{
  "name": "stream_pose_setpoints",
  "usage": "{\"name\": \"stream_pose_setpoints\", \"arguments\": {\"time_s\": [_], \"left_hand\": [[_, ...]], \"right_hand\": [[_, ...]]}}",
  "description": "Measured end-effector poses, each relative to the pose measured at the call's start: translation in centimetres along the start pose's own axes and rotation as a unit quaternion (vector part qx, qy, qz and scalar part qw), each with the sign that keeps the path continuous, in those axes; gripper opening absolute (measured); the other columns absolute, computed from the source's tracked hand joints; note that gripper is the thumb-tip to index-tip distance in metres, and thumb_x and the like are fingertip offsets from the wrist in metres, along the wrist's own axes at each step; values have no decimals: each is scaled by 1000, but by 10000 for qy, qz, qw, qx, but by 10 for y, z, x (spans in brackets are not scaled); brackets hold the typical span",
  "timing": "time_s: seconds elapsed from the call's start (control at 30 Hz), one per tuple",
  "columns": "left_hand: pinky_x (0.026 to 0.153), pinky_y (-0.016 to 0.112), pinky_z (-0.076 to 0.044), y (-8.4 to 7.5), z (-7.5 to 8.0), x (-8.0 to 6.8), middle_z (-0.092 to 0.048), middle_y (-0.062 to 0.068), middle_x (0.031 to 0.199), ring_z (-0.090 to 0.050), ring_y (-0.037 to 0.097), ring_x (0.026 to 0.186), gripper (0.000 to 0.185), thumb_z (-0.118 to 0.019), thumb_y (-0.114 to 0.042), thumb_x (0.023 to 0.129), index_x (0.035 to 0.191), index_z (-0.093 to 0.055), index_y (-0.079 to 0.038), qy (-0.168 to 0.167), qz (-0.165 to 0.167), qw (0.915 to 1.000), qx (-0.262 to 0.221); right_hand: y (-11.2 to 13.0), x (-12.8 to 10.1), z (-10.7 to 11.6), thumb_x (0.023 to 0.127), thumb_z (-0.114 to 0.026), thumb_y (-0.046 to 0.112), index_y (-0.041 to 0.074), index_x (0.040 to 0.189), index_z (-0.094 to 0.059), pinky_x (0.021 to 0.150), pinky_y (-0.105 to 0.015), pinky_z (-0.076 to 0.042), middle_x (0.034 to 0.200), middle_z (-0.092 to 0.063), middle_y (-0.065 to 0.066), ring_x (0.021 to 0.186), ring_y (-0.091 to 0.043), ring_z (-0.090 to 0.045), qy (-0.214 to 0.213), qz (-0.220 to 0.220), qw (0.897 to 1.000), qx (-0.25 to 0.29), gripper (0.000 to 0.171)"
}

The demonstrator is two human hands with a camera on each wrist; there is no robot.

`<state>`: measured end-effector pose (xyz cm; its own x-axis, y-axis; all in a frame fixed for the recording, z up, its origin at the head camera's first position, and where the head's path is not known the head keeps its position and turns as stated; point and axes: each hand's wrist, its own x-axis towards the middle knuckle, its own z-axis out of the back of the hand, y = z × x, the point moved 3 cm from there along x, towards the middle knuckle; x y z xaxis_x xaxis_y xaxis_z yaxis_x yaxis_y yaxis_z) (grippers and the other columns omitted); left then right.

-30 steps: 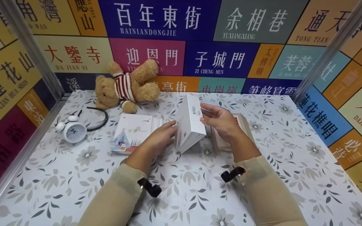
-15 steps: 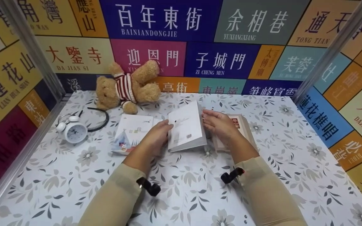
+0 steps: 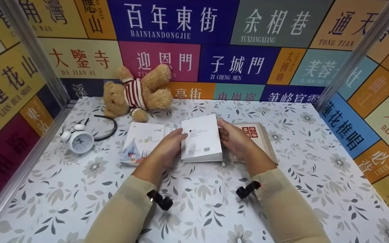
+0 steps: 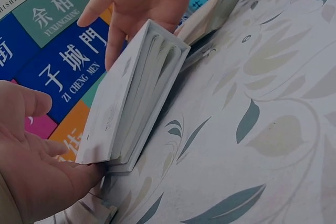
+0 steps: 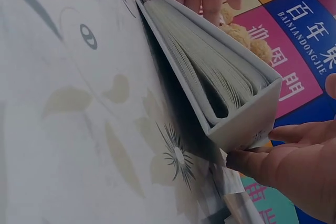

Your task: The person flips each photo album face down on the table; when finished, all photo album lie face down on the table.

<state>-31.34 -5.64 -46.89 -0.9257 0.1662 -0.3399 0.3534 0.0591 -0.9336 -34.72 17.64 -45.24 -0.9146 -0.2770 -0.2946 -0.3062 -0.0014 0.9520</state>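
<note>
A thick white photo album [image 3: 201,139] lies back cover up in the middle of the table, small print and a code on its cover. In the right wrist view its pocket pages [image 5: 210,61] show between the covers. My left hand [image 3: 171,145] is at the album's left edge, fingertips at the cover edge and thumb apart. On the other side my right hand [image 3: 236,138] touches the spine with extended fingers. Left of it lies another album [image 3: 144,138] with a tent picture, partly behind my left hand. A beige book [image 3: 262,138] with red squares lies partly behind my right hand.
A white alarm clock [image 3: 80,141] and a black headband [image 3: 111,131] are at the left. The teddy bear [image 3: 135,94] in a striped shirt lies at the back against the sign-printed wall [image 3: 167,20]. Flowered cloth [image 3: 194,209] covers the table.
The white album has gone from standing tilted, spine up, to lying back cover up. My right hand has let go of its spine and moved down along its right side.
</note>
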Motion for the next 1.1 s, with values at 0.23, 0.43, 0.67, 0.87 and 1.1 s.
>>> {"name": "stream_pose_setpoints", "arguments": {"time_s": [0.23,0.43,0.67,0.87,1.1], "left_hand": [[137,43,-23,-2,-1,0,-23,13,179,-22,31,167,70,-54,-28,109,171,-26,-11,38,-99,9997,-212],[135,45,-28,-8,-3,-6,-31,15,176,-31,33,164,67,-54,-30,109,169,-32,-11,16,-138,9997,-192],[135,50,-28,-29,18,-14,-33,11,176,-30,31,165,64,-54,-31,110,167,-35,-9,-219,-650,9970,360],[136,47,-28,-42,62,-25,-36,14,174,-30,30,164,62,-52,-30,112,167,-35,-8,-459,-869,9950,161],[135,55,-26,-46,112,-41,-31,10,177,-28,43,163,60,-51,-30,112,168,-36,-13,-985,-928,9908,99]], "right_hand": [[-1,1,1,113,-38,58,6,172,-13,139,-43,-17,181,-10,-18,170,-32,-10,-66,-298,9993,-214,83],[10,-5,-9,114,-46,45,11,170,-29,136,-39,-26,179,-26,-7,168,-25,-23,-772,267,9955,-482,68],[26,-16,-34,110,-57,21,12,161,-46,120,-41,-51,157,-58,-12,143,-29,-58,-1158,1414,9821,-454,54],[22,-5,-69,109,-57,19,15,161,-47,102,-36,-62,146,-67,-13,130,-31,-67,-426,1208,9903,-533,53],[13,13,-121,106,-66,27,11,159,-49,108,-41,-60,149,-63,-15,139,-38,-62,140,1004,9943,-337,57]]}}
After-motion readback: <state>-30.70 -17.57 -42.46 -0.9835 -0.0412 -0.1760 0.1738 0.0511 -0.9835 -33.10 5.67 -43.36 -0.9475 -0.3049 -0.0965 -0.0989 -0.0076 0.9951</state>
